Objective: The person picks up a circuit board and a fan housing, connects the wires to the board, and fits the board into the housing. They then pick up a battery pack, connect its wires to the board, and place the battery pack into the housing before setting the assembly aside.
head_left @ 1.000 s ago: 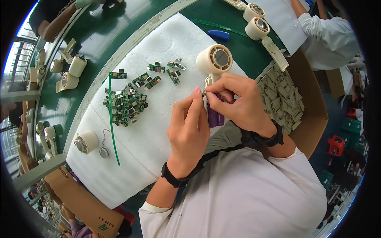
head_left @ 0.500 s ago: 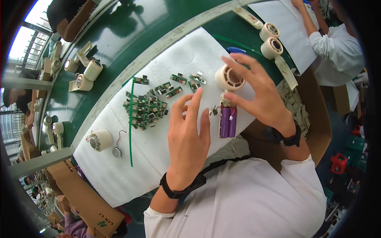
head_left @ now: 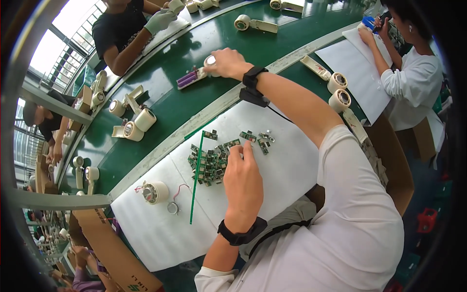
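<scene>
My right hand is stretched out over the green belt, its fingers closed round the cream round head of a handheld fan. The fan's opened handle, with purple battery cells in it, lies toward the left of that hand. My left hand is over the white foam sheet, fingers partly bent and tips apart, beside a pile of small green circuit boards. I see nothing held in it. A few loose boards lie just beyond its fingertips.
A thin green strip crosses the boards. A cream fan head and a small wired motor lie at the left of the sheet. Several fan parts sit on the belt. Co-workers sit across and at right. A cardboard box stands at right.
My right hand has carried the fan with purple cells from the sheet's right side out to the green belt. My left hand stays by the boards. The view has shifted.
</scene>
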Motion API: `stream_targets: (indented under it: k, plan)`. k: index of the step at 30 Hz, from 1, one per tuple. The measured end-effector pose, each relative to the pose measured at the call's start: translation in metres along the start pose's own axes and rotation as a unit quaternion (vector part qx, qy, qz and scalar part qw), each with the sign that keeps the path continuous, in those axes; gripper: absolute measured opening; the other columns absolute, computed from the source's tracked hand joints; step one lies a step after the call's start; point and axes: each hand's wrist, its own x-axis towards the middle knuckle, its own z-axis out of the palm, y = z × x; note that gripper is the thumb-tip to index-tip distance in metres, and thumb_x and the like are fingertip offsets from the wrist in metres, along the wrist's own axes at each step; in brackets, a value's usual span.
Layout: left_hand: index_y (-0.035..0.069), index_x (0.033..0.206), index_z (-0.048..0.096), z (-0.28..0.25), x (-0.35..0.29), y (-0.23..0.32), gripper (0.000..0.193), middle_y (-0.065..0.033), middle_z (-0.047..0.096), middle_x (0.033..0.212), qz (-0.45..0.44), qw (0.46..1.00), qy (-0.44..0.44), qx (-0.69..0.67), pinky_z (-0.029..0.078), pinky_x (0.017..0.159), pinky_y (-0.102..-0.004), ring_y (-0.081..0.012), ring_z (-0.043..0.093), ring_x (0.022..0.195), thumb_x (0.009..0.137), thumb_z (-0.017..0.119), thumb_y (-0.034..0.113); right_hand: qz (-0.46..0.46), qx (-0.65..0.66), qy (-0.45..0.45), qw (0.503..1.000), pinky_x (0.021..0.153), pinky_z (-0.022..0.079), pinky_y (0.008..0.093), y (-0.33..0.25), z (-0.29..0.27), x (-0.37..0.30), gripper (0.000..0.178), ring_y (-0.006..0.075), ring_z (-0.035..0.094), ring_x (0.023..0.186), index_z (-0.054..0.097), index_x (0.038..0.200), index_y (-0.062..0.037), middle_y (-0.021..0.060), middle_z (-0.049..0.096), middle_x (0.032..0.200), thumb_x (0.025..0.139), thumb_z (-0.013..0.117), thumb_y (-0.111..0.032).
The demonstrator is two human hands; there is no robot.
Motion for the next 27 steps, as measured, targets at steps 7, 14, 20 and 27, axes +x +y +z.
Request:
stream_targets:
  k: [7, 14, 20, 27]
  plan:
    - [-0.004, 0.126, 0.06, -0.006, 0.001, -0.002, 0.049, -0.0157, 0.058, 0.113, -0.03, 0.999, 0.004, -0.025, 0.056, 0.082, -0.036, -0.0303, 0.063, 0.101, 0.078, 0.063, -0.014, -0.025, -0.158, 0.111, 0.981, 0.103, 0.052, 0.0479, 0.07, -0.028, 0.075, 0.064, 0.036, 0.064, 0.122, 0.068, 0.133, -0.0117, 0.0175, 0.066, 0.134, 0.098, 0.054, -0.064]
    - [-0.001, 0.121, 0.061, -0.01, -0.009, -0.002, 0.044, -0.0137, 0.06, 0.108, 0.019, 0.998, 0.009, -0.067, 0.055, 0.081, -0.036, -0.0289, 0.062, 0.099, 0.078, 0.064, -0.011, 0.051, -0.223, -0.012, 0.973, 0.085, 0.057, 0.0433, 0.196, -0.042, 0.108, 0.047, 0.0304, 0.071, 0.096, 0.062, 0.128, -0.0036, 0.0167, 0.07, 0.121, 0.098, 0.058, -0.04]
    - [0.0, 0.12, 0.062, -0.016, -0.021, 0.002, 0.033, -0.013, 0.064, 0.103, 0.024, 0.985, 0.021, -0.17, 0.056, 0.077, -0.0374, -0.0287, 0.064, 0.094, 0.087, 0.065, -0.005, 0.123, 0.416, -0.18, 0.883, 0.05, 0.035, 0.0198, 0.104, -0.094, -0.033, 0.029, 0.0015, 0.042, 0.055, 0.065, 0.105, -0.0023, -0.0048, 0.052, 0.08, 0.103, 0.063, -0.031]
    - [0.006, 0.118, 0.069, -0.008, -0.039, 0.008, 0.027, -0.01, 0.07, 0.096, 0.045, 0.945, 0.0, -0.323, 0.056, 0.069, -0.0339, -0.0249, 0.07, 0.081, 0.092, 0.071, 0.0, 0.276, 0.549, -0.171, 0.77, 0.048, 0.033, 0.0189, 0.06, -0.119, -0.318, 0.034, 0.004, 0.043, 0.05, 0.063, 0.105, -0.0003, -0.0012, 0.059, 0.083, 0.102, 0.064, -0.035]
